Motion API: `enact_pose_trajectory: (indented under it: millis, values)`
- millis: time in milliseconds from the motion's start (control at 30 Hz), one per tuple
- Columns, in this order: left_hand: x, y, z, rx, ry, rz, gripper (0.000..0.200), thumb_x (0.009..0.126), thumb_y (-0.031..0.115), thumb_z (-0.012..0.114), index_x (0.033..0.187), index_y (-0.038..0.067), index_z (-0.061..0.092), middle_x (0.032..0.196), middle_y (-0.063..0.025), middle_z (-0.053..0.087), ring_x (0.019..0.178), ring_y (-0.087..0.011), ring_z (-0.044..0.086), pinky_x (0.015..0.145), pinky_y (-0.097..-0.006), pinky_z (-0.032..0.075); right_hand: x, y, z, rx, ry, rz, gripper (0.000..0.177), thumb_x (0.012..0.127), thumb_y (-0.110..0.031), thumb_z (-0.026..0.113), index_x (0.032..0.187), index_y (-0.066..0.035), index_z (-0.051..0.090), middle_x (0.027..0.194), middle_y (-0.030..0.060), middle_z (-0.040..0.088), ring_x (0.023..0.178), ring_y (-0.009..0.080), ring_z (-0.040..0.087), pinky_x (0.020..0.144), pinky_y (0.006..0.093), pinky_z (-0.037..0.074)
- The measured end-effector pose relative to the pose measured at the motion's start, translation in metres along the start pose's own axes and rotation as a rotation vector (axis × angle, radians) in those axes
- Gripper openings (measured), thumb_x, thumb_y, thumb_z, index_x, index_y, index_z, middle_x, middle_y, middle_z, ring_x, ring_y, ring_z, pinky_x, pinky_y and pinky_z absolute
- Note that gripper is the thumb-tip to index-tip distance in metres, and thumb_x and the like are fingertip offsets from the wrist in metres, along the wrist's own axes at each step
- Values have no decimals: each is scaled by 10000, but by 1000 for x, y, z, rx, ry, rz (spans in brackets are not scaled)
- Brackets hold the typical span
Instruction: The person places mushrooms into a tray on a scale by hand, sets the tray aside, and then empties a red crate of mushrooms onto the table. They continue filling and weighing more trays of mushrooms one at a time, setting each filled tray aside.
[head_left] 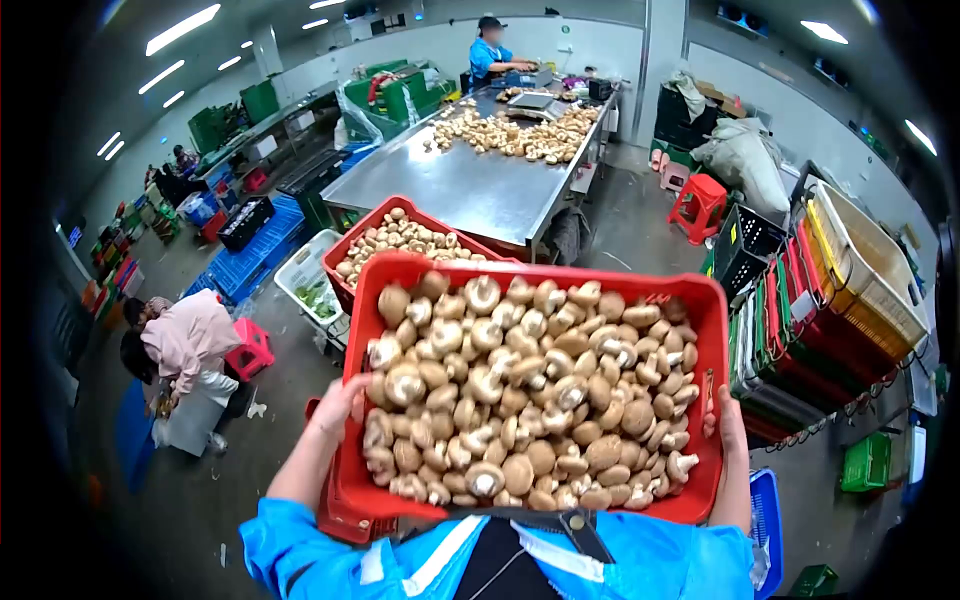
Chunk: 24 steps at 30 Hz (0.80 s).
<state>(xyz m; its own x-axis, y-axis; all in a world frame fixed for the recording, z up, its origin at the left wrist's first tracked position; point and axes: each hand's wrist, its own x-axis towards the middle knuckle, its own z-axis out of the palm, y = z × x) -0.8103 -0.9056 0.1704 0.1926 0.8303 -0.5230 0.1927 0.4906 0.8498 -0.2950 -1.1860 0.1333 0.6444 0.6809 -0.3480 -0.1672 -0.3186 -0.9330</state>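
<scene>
A red plastic crate full of brown-capped mushrooms is in front of my body, tilted so that its inside faces me. On its left side, my left hand is closed on the crate wall, fingers partly hidden. My right hand grips the opposite side, its fingers mostly behind the wall. Just beyond is a second red crate with paler mushrooms. Below my left hand, part of another red crate shows under the held one.
A steel table bears loose mushrooms and a scale; a person in blue works at its far end. Stacked crates and a red stool stand right. At left, a person in pink bends near a white basket.
</scene>
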Motion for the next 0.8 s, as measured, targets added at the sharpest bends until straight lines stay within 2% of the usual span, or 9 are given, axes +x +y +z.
enact_pose_trajectory:
  millis: [67,233,333,433,600,633,700,767,800]
  values:
    - [-25,-12,-19,-5,-78,141,263,776,294,584,610,152,439,478,65,364,388,-62,307,376,-216,244,-63,14,0,63,46,-93,523,763,-586,511,670,-76,439,461,-9,394,351,98,391,349,224,328]
    - [9,7,-16,44,-155,320,186,768,269,583,718,146,453,503,80,353,411,-29,293,385,-180,219,-57,45,11,226,85,-231,521,756,-590,518,683,-84,423,463,-17,377,346,94,378,351,232,341]
    - [-21,-10,-14,28,-135,412,169,759,267,581,755,135,475,527,81,363,429,-24,293,397,-176,221,-64,62,8,264,99,-265,518,757,-590,517,680,-87,419,459,-16,376,342,96,376,346,236,341]
    - [-20,-16,-16,-5,-95,483,213,734,297,612,706,117,502,540,61,384,427,-45,308,389,-202,236,-61,60,4,291,114,-283,515,758,-589,515,678,-90,414,456,-15,374,338,98,374,340,240,341]
    - [-14,-18,-5,43,-103,372,239,727,317,640,757,102,541,516,47,391,402,-58,336,363,-213,260,-39,26,2,11,54,-229,399,784,-447,578,684,-90,432,436,-9,363,320,127,379,322,264,337]
    - [-5,-22,-3,123,-49,352,285,712,357,649,718,88,554,497,29,400,394,-81,359,362,-231,277,-36,13,6,-45,53,-198,380,787,-426,584,688,-86,445,437,-8,368,322,129,386,328,265,342]
    - [18,-24,-10,194,-52,247,359,684,417,658,669,70,565,498,3,433,382,-110,380,357,-260,289,-21,-14,8,-259,33,-199,437,790,-442,562,582,-68,475,450,28,437,325,159,418,335,276,353]
    - [47,2,-18,515,-24,11,487,629,504,676,651,25,594,520,-73,521,453,-183,480,498,-317,421,12,-41,22,-433,-69,-148,520,782,-488,545,495,-63,460,442,49,452,322,190,437,334,296,372]
    - [74,10,-18,465,67,44,520,620,526,677,627,13,589,514,-88,524,482,-193,498,551,-321,433,45,-69,37,-457,-157,-55,516,760,-488,575,501,-58,459,429,58,454,343,175,460,357,276,371]
